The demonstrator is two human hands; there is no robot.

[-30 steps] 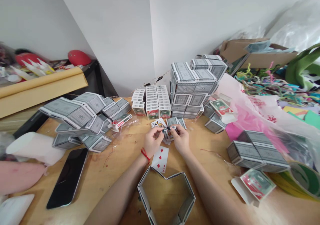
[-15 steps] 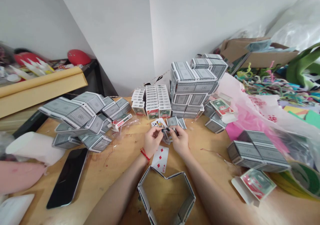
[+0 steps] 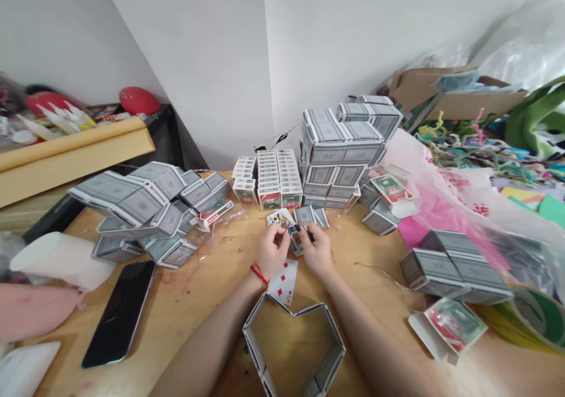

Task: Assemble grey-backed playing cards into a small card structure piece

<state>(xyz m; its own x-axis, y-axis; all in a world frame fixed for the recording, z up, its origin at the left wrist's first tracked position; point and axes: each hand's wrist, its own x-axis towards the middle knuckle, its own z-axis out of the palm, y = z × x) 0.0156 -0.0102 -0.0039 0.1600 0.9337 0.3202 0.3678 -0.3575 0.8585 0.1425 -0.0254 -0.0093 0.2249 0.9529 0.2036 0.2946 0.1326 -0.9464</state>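
My left hand [image 3: 272,249] and my right hand [image 3: 318,249] meet over the wooden table [image 3: 212,291], fingers pinched on a small bunch of playing cards [image 3: 296,239]. A red string circles the left wrist. A face-up three of diamonds [image 3: 285,281] lies just below the hands. More loose cards [image 3: 309,215] lie beyond the fingertips. Nearest me stands a heart-shaped frame [image 3: 293,350] built from folded cards.
Stacks of grey card decks [image 3: 342,144] and a row of small boxes [image 3: 268,179] stand at the back. A heap of decks [image 3: 141,206] lies left, a black phone [image 3: 120,312] below it. More decks [image 3: 454,270], an open box [image 3: 450,324] and pink plastic [image 3: 436,209] fill the right.
Both hands have shifted slightly closer together and toward me while working the cards; nothing else on the table has moved.
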